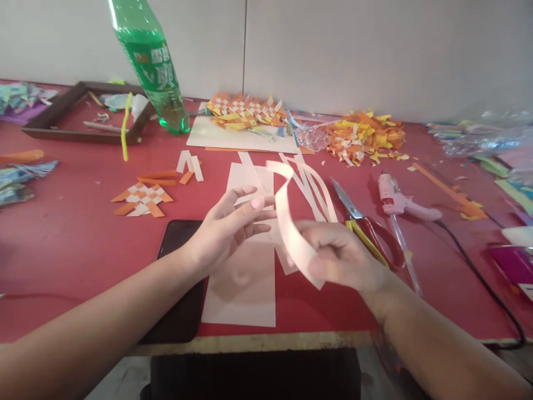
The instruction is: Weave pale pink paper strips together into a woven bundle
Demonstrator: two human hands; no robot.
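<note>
My right hand (pixel 333 255) pinches one end of a pale paper strip (pixel 287 222), which curls up and away from it. Just left of the strip, my left hand (pixel 237 222) has its fingers spread, with the fingertips near the strip; nothing shows in its grasp. Beneath both hands lies a white paper sheet (pixel 241 294), partly covered by my left hand. More pale strips (pixel 306 186) lie behind my right hand. A small woven orange-and-white piece (pixel 144 199) rests to the left, with short folded strips (pixel 190 165) near it.
Scissors (pixel 366 228) and a pink glue gun (pixel 402 203) with a black cord lie right. A black phone (pixel 179 311) is under my left forearm. Behind stand a green bottle (pixel 156 72), a dark frame (pixel 37 125), woven orange pieces (pixel 245 111) and a scrap pile (pixel 364 136).
</note>
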